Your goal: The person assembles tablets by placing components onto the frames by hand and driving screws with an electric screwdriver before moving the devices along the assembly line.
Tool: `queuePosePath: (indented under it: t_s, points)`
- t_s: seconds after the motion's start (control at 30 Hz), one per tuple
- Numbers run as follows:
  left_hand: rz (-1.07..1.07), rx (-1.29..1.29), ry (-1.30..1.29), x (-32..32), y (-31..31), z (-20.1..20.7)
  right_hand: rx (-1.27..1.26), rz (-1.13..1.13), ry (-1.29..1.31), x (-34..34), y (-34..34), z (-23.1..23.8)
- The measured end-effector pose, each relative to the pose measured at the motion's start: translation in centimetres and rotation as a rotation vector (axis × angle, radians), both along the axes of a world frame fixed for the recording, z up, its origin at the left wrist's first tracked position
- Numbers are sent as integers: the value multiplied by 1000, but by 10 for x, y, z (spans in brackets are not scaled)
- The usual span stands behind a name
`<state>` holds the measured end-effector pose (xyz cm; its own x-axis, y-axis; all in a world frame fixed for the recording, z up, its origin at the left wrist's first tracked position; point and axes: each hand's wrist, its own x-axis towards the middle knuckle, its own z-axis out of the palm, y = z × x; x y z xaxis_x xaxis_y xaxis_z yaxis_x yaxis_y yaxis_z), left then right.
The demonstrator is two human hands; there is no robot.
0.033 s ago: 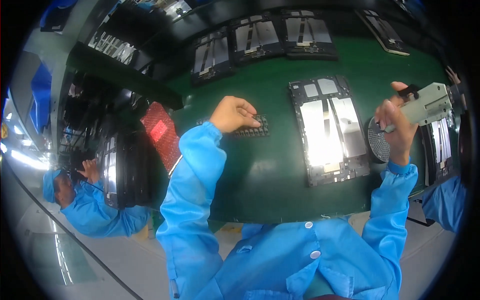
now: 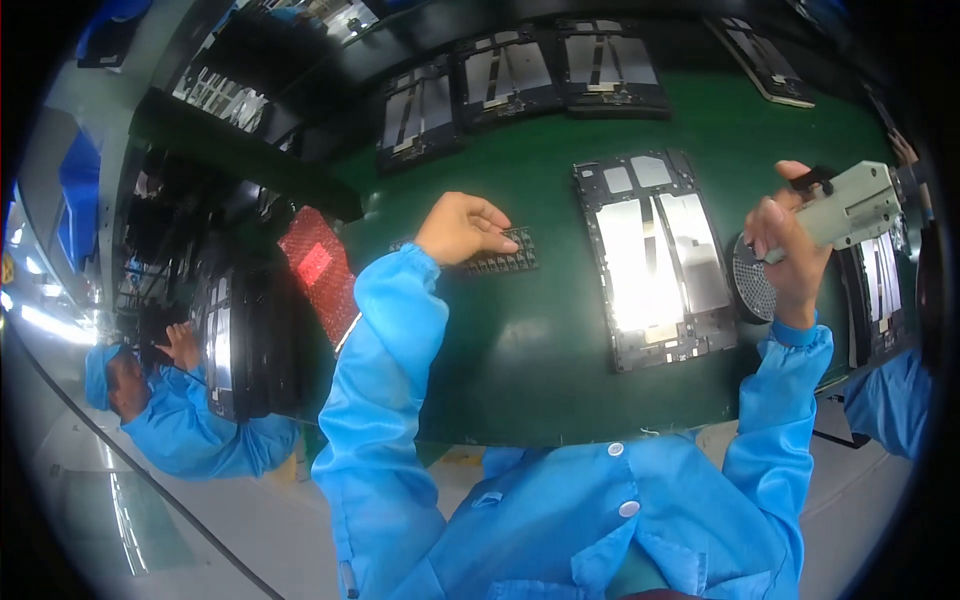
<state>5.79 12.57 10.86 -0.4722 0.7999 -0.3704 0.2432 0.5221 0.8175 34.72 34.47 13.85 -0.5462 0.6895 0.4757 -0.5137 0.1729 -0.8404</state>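
Observation:
My left hand (image 2: 465, 228) is over the table with thumb and forefinger pinched together. Its fingertips touch the upper part of a small sheet of black pieces (image 2: 503, 262) that lies flat; anything between them is too small to make out. My right hand (image 2: 792, 245) is raised at the right, its fingers curled around the neck of a pale grey-green device (image 2: 858, 208). A round perforated disc (image 2: 752, 285) shows below those fingers. Between my hands lies an opened tablet-like unit (image 2: 660, 265), with shiny silver plates in a black frame.
Several similar units (image 2: 505, 75) stand along the back, another unit (image 2: 765, 65) at the far right. A red bubble-wrap pouch (image 2: 318, 275) lies left of my forearm, beside stacked units (image 2: 245, 340). A co-worker (image 2: 185, 400) in blue sits at the left; another blue sleeve (image 2: 890, 405) shows right.

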Motion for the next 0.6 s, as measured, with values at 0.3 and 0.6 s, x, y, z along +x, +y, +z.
queuePosePath:
  t_s: [0.3,0.6]
  points:
    - [-41,4,797,38,0,4,-2,98,26,-14,-25,6]
    - [88,299,-346,130,2,-12,36,104,-60,-24,-48,7]
